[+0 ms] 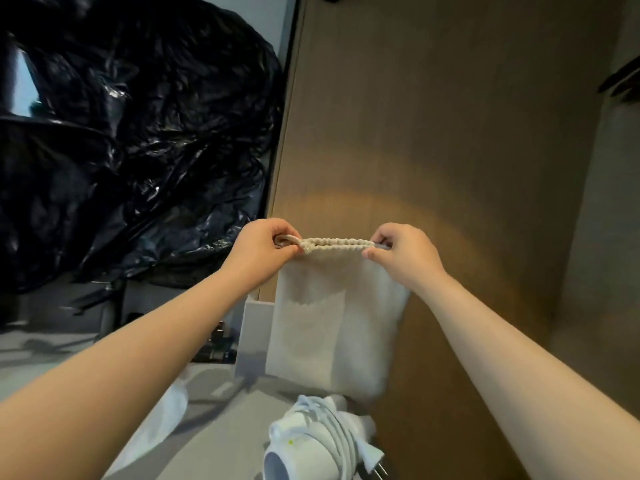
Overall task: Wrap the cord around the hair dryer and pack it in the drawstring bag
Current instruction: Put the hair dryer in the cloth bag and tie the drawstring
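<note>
Both hands, left hand and right hand, pinch the gathered mouth of the drawstring bag, likely to spread it; cord-wrapped hair dryer lies below, unpacked.

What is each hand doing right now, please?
Left hand: closed, pinching the left end of the gathered top of the drawstring bag.
Right hand: closed, pinching the top's right end.
</note>
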### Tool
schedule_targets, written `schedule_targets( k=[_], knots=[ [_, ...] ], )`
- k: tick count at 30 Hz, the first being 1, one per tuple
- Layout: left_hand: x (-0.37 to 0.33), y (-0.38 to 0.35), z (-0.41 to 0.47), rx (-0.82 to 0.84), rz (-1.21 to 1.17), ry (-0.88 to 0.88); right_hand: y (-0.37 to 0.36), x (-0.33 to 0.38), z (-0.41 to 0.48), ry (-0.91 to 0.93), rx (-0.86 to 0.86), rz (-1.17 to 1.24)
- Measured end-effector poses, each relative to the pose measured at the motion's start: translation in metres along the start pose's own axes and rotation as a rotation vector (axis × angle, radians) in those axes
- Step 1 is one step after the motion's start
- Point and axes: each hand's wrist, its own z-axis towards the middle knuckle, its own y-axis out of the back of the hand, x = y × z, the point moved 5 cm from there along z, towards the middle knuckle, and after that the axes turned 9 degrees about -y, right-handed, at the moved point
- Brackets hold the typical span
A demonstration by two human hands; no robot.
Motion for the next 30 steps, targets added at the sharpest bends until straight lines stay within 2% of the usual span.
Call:
schedule_targets(
  k=[4, 6, 8, 11, 13, 15, 17, 20, 23, 25, 28, 30],
  knots=[
    [0.043, 0.026, -0.005, -0.042, 0.046, 0.033, -0.048, 0.03, 0.01, 0.034, -0.055, 0.127],
    [0.054, 0.041, -0.009, -0.06, 0.06, 0.034, -0.064, 0.043, 0.003, 0.1, -0.093, 0.183],
    [0.061, 0.053, -0.018, -0.029, 0.111, 0.045, -0.079, 0.052, -0.009, 0.185, -0.055, 0.24],
    [0.068, 0.058, -0.051, 0.114, 0.138, 0.117, -0.103, 0.051, -0.038, 0.219, 0.203, 0.309],
    [0.069, 0.056, -0.08, 0.243, 0.129, 0.175, -0.12, 0.045, -0.063, 0.207, 0.408, 0.266],
    [0.067, 0.051, -0.108, 0.372, 0.104, 0.229, -0.13, 0.037, -0.089, 0.194, 0.513, 0.234],
    [0.06, 0.045, -0.132, 0.484, 0.068, 0.268, -0.134, 0.027, -0.11, 0.17, 0.565, 0.24],
    [0.048, 0.034, -0.161, 0.567, 0.054, 0.3, -0.135, 0.012, -0.137, 0.125, 0.646, 0.304],
    [0.04, 0.02, -0.187, 0.715, 0.13, 0.322, -0.132, -0.002, -0.161, 0.087, 0.715, 0.378],
    [0.038, 0.01, -0.206, 0.865, 0.209, 0.331, -0.129, -0.017, -0.172, 0.041, 0.705, 0.377],
    [0.035, -0.003, -0.229, 1.041, 0.198, 0.416, -0.118, -0.045, -0.181, -0.073, 0.634, 0.388],
    [0.031, -0.009, -0.231, 1.041, 0.233, 0.422, -0.109, -0.064, -0.184, -0.144, 0.613, 0.371]
  ],
)
